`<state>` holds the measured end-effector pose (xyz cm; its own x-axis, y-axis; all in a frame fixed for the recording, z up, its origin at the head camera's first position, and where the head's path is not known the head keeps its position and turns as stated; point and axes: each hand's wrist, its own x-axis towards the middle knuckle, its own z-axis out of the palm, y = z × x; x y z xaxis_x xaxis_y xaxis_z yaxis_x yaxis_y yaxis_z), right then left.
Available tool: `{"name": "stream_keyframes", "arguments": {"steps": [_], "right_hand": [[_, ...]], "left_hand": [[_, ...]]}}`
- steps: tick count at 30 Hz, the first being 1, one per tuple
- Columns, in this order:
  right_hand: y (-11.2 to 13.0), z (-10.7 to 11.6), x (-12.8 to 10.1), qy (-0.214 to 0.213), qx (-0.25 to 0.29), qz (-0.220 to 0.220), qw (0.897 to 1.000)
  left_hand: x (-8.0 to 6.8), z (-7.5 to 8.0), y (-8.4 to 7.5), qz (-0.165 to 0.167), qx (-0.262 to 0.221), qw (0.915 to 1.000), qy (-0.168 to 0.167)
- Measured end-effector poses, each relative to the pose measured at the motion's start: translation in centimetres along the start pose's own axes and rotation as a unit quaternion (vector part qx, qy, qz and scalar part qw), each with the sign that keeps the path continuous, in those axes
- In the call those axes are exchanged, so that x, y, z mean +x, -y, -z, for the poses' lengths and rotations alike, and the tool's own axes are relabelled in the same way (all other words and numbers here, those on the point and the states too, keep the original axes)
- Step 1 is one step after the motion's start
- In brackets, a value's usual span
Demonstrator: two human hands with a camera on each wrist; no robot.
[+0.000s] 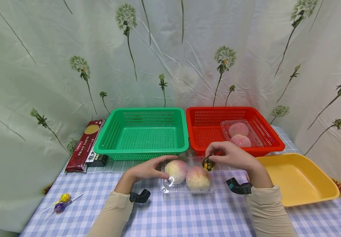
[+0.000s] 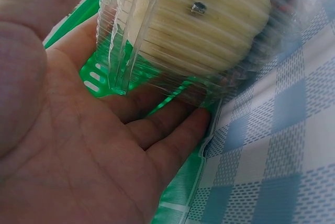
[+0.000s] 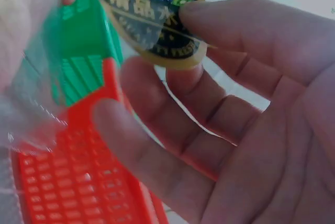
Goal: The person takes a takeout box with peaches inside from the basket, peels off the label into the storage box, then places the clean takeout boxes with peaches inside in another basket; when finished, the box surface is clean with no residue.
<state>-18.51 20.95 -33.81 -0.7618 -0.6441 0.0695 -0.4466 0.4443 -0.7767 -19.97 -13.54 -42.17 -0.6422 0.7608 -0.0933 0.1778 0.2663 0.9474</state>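
Observation:
A clear plastic clamshell box (image 1: 170, 190) with two peaches (image 1: 198, 179) stands on the checked cloth in front of the baskets. My left hand (image 1: 149, 169) grips its left end, thumb at the near side and fingers at the far side. In the left wrist view, those fingers (image 2: 172, 135) reach behind the ribbed plastic, partly hidden. My right hand (image 1: 232, 155) pinches an oval black-and-gold fruit sticker (image 3: 157, 22) between thumb and fingertips, by the box's right end. Whether the sticker touches the box I cannot tell.
Behind the box stand a green basket (image 1: 142, 150) and a red basket (image 1: 203, 133), the red one holding another box of peaches (image 1: 239, 129). A yellow tray (image 1: 295, 177) lies at right. Far left are a spaghetti pack (image 1: 81, 148), a black box (image 1: 97, 160) and two lollipops (image 1: 65, 197).

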Motion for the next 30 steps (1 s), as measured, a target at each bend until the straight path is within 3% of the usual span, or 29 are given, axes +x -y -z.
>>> {"name": "stream_keyframes", "arguments": {"steps": [7, 15, 24, 30], "right_hand": [[-0.1, 1.2, -1.2, -0.025, -0.006, -0.019, 0.999], [-0.5, 2.8, -2.4, -0.077, -0.083, 0.022, 0.993], [-1.5, 4.7, -4.6, -0.085, -0.096, -0.074, 0.989], [-2.3, 5.8, -6.1, -0.089, -0.150, -0.162, 0.971]], "left_hand": [[0.1, 0.0, 0.0, 0.002, -0.006, 1.0000, 0.004], [0.1, 0.0, 0.1, -0.002, -0.008, 1.0000, 0.001], [0.1, 0.0, 0.2, 0.001, -0.003, 1.0000, -0.001], [0.1, 0.0, 0.2, -0.002, -0.013, 0.9999, 0.001]]}}
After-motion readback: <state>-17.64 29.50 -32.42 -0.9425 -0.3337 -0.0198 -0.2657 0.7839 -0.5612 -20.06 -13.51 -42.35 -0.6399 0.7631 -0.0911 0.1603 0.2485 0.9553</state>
